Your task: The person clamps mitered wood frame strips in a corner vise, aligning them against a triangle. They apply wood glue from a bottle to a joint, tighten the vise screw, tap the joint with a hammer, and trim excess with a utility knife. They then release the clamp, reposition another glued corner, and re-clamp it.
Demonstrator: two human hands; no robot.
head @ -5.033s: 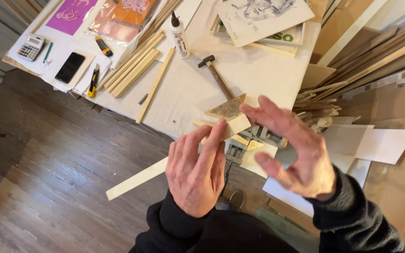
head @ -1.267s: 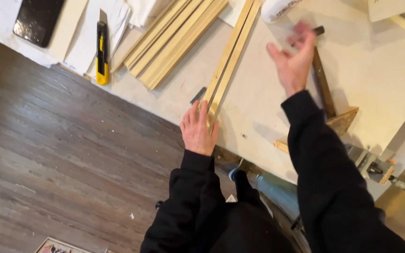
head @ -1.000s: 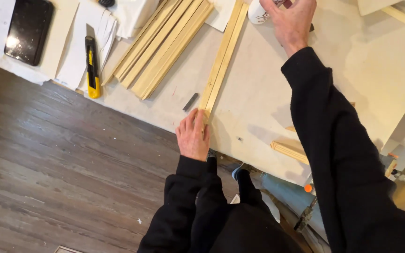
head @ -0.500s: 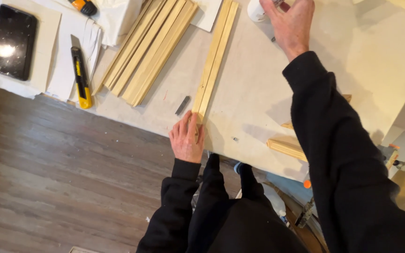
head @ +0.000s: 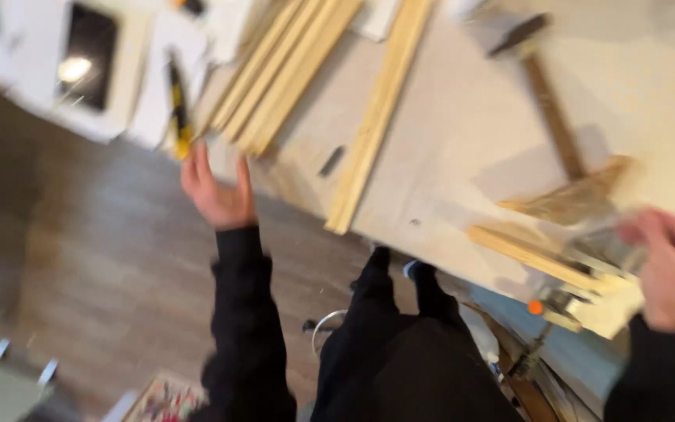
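- Upper left of the frame: a dark phone [head: 87, 55] lies on white paper, with a yellow utility knife [head: 177, 109] just right of it on the table [head: 447, 156].
- Left of centre: the left hand [head: 216, 191] hangs open, fingers spread, holding nothing, at the table edge near the stacked wooden strips [head: 287, 74].
- Centre: a single long wooden strip [head: 376, 117] lies alone.
- Right: a hammer [head: 544, 86].
- Far right: the right hand [head: 669, 266] is at blurred wooden pieces [head: 580, 273]; I cannot tell its grip.
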